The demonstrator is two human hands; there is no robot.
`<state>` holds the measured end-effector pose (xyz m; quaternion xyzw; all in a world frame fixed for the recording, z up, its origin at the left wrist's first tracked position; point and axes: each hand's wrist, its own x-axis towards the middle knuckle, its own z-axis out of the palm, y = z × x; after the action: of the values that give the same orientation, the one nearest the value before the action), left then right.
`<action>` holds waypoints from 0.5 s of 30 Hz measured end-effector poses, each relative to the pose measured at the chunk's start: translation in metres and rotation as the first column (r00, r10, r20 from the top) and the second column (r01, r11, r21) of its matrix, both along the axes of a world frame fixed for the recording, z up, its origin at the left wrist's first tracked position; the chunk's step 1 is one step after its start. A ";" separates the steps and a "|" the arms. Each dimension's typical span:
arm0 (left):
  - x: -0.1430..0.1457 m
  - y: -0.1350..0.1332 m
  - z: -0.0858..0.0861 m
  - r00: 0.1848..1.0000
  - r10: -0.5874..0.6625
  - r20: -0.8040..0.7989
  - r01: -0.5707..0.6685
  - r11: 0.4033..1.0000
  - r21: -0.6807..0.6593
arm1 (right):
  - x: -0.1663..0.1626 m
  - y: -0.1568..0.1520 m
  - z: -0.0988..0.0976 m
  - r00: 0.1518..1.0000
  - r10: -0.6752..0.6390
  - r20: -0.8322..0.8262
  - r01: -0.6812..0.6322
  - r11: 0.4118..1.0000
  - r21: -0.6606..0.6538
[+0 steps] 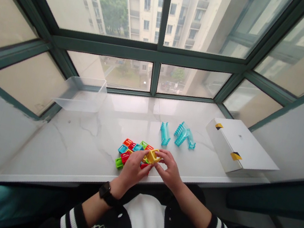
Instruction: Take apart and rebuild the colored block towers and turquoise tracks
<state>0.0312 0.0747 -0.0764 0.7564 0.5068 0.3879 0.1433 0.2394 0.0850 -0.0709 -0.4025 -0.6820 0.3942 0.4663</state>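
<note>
— Where do we find the hands?
— We record the left hand [133, 169] and the right hand [170, 169] close together near the front edge of the sill [77, 144]. The fingers of both are drawn in narrowly, pinching one yellow block [152, 156] between them.
— What lies around it?
— We note the coloured blocks [131, 150] clustered just beside the left hand. The turquoise pieces [182, 134] lie farther back, apart. A white box [239, 148] sits to the right, and a clear tub [82, 94] stands at the rear left.

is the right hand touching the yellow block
Touching. The head view shows the right hand with its fingers closed on the yellow block, no gap between them.
</note>
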 end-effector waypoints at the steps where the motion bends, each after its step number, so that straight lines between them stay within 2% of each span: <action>1: 0.001 0.000 0.000 1.000 -0.002 -0.004 0.002 1.000 -0.004 | 0.000 0.000 0.000 1.000 -0.004 0.012 0.004 1.000 0.003; 6: 0.003 0.000 -0.001 0.999 -0.021 -0.031 0.019 0.999 -0.039 | 0.001 -0.001 -0.008 1.000 -0.022 -0.019 0.021 0.999 -0.043; 12: 0.009 0.002 -0.004 0.996 -0.025 -0.090 0.027 1.000 0.016 | 0.003 0.000 -0.016 0.999 -0.034 -0.025 0.030 0.989 -0.148; 15: 0.010 0.003 -0.002 0.993 -0.067 -0.099 0.068 0.998 0.004 | 0.006 0.003 -0.024 0.999 -0.036 -0.032 0.030 0.983 -0.180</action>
<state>0.0416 0.0776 -0.0783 0.7918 0.4860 0.3470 0.1284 0.2458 0.0877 -0.0946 -0.4473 -0.6286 0.4533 0.4464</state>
